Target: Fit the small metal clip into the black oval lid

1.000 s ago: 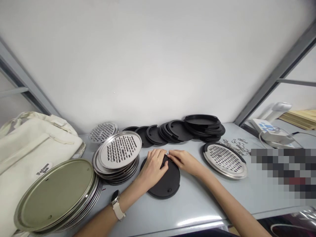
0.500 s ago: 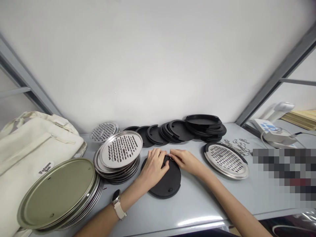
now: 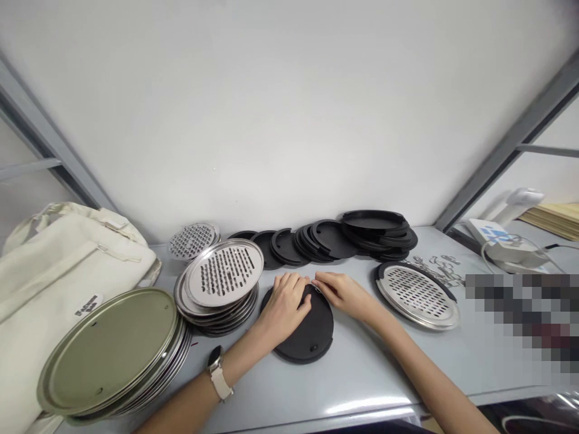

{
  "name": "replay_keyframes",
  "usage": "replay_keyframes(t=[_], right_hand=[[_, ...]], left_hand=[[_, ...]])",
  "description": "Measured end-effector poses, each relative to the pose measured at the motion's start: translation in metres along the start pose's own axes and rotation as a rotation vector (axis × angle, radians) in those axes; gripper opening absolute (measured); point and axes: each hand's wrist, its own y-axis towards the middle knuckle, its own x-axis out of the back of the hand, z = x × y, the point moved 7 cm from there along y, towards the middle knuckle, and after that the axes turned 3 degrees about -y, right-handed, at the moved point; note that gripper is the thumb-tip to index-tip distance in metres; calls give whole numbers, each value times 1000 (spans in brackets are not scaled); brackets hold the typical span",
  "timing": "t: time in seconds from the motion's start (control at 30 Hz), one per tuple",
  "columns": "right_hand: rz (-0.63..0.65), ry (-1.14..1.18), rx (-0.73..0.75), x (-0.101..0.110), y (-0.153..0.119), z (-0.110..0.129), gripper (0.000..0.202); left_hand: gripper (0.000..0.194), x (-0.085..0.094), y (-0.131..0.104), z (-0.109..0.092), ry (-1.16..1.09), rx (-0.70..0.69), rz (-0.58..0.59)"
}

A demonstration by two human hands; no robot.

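A round black plastic disc [image 3: 304,337] with a raised rim lies flat on the grey table in front of me. My left hand [image 3: 286,304] is curled over its far left part, with the fingers at the far rim and the thumb bent inward. At that same rim, my right hand [image 3: 337,293] pinches a small metal wire clip [image 3: 317,289], mostly hidden by the fingertips. The two hands' fingertips nearly meet there. Left of the disc stands a stack of round metal grater plates [image 3: 225,274].
Green round plates [image 3: 111,352] are piled at the left beside a cream bag [image 3: 67,259]. More black discs [image 3: 332,238] line the wall. To the right are a perforated metal plate with a black rim [image 3: 418,293], loose wire clips [image 3: 438,268] and a white device [image 3: 506,241].
Both hands stay at the far rim of the black disc, with only slight finger movement around the wire clip. The whole view has shifted a little.
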Motion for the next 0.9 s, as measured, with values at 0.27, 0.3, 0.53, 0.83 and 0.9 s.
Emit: replay_keyframes(t=[0.27,0.3,0.53,0.83,0.9], right_hand=[[-11,-4,-2,0,0,2,25],[-9,-3,-2,0,0,2,25],[-5,-5,4,0,0,1,25],[-17,-1,0,1,0,2,26],[-20,3,0,1,0,3,26]], left_hand=[[13,0,-1,0,-13,-6,-5],[12,0,-1,0,-15,-8,-6],[12,-1,-1,2,-27,-3,-5],[16,-2,-1,1,-27,-5,13],[16,-2,-1,1,-26,-6,15]])
